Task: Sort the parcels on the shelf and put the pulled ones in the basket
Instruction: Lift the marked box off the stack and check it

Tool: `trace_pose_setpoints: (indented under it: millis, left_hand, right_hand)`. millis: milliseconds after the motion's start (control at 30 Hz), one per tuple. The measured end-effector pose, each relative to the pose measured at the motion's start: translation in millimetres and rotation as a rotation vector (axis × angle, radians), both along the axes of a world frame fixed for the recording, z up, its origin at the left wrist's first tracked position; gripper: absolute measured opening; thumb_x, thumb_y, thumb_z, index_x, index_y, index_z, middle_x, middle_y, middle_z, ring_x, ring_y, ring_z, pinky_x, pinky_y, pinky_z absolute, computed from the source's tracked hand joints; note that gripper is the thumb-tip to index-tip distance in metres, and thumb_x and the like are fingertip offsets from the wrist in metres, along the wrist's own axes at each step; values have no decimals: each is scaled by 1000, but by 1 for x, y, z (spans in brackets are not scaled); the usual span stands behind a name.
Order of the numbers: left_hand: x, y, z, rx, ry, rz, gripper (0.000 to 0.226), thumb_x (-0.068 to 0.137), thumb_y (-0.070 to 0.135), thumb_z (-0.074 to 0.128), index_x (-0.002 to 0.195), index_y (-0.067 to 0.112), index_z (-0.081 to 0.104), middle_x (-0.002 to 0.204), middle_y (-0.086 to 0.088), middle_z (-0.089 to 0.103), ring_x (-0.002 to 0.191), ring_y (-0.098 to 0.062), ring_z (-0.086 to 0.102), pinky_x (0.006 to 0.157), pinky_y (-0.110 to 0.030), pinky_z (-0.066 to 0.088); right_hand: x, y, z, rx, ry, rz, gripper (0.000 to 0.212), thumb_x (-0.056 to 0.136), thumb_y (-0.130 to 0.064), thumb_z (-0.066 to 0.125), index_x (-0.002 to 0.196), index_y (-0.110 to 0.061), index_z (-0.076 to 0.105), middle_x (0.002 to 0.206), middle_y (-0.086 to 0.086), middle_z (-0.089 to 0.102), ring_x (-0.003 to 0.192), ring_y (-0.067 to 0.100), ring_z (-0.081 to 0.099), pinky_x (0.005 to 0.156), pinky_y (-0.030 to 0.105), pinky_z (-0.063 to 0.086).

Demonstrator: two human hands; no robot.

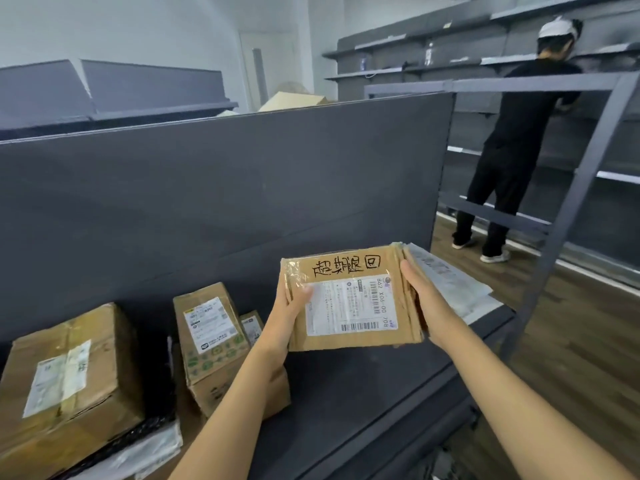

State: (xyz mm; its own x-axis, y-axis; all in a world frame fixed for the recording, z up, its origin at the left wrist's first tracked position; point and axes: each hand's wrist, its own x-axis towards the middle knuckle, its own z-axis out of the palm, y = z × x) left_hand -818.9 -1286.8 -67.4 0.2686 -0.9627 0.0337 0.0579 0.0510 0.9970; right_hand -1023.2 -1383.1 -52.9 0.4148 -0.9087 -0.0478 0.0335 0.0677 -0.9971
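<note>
- Centre-right of the head view: flat cardboard parcel held up off the shelf, label facing camera, handwritten marker text along its top edge
- left hand clamps the parcel's left edge, thumb on the front face by the label, fingers behind
- right hand clamps the right edge, fingers together along the side; looks like thin extra pieces stacked behind the box, can't tell what
- white mailer lies on the shelf just right of the held parcel, partly behind it
- lower left of frame: large box, upright labelled box, small box behind it; dark poly bag and clear bag at the shelf edge
- upper right: another person at the far shelving, well apart
- progress, my read: early-to-mid. One parcel pulled and being checked, not binned. Basket not in frame, so no count of what's done. At least six items left to sort
</note>
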Motion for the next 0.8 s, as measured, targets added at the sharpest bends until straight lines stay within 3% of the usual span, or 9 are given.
trace_pose_setpoints:
  millis: [67, 167, 333, 433, 533, 667, 733, 800]
  left_hand:
    - [8, 2, -2, 10, 43, 4, 42, 91, 37, 53, 130, 41, 36, 118, 7, 68, 103, -14, 69, 83, -34, 57]
    - [18, 0, -8, 24, 99, 13, 43, 95, 33, 50, 134, 39, 32, 124, 4, 65, 107, -16, 67, 89, -40, 56]
    - [35, -7, -15, 41, 165, 38, 49, 93, 39, 51, 137, 40, 29, 123, 3, 65, 105, -18, 68, 83, -36, 57]
    - [47, -13, -8, 24, 130, 35, 52, 85, 52, 54, 132, 44, 32, 127, 5, 62, 110, -18, 65, 89, -38, 55]
    - [63, -21, 0, 51, 50, 86, 97, 59, 81, 59, 142, 50, 20, 145, 4, 37, 128, -19, 45, 108, -48, 38]
    - [75, -31, 17, 76, -146, 190, 82, 59, 81, 44, 133, 70, 10, 148, 7, 20, 135, -24, 26, 114, -55, 22]
    - [83, -34, 15, 84, -190, 204, 84, 56, 83, 40, 133, 71, 7, 149, 7, 18, 139, -27, 20, 115, -57, 18]
    - [92, -33, 8, 71, -168, 213, 83, 56, 83, 42, 131, 72, 9, 150, 6, 18, 141, -27, 15, 116, -57, 15]
  right_hand:
    - [11, -6, 6, -34, -1, 28, 38, 93, -55, 43, 124, -37, 57, 110, -2, 72, 101, 15, 69, 96, 41, 50]
    - [31, -19, 14, -47, 52, 67, 62, 87, -63, 47, 143, -37, 37, 128, 2, 63, 114, 21, 62, 102, 48, 46]
    - [55, -31, 23, -27, 106, 80, 60, 92, -56, 45, 145, -30, 36, 117, 1, 69, 100, 19, 70, 77, 34, 58]
    - [62, -35, 23, 43, 41, 55, 54, 92, -57, 45, 135, -26, 52, 113, 3, 71, 97, 22, 71, 73, 34, 58]
    - [65, -38, 17, 236, -123, 36, 43, 94, -51, 44, 108, -19, 69, 94, 5, 76, 88, 24, 72, 76, 38, 58]
    - [80, -39, 1, 386, -282, 54, 41, 96, -49, 41, 97, -18, 69, 86, 5, 76, 73, 22, 74, 58, 33, 59]
    - [89, -38, -4, 401, -309, 56, 43, 96, -50, 40, 100, -17, 69, 90, 7, 76, 77, 23, 74, 60, 34, 60]
    - [99, -38, -6, 399, -307, 59, 45, 95, -52, 41, 106, -17, 69, 99, 8, 75, 88, 25, 73, 72, 37, 59]
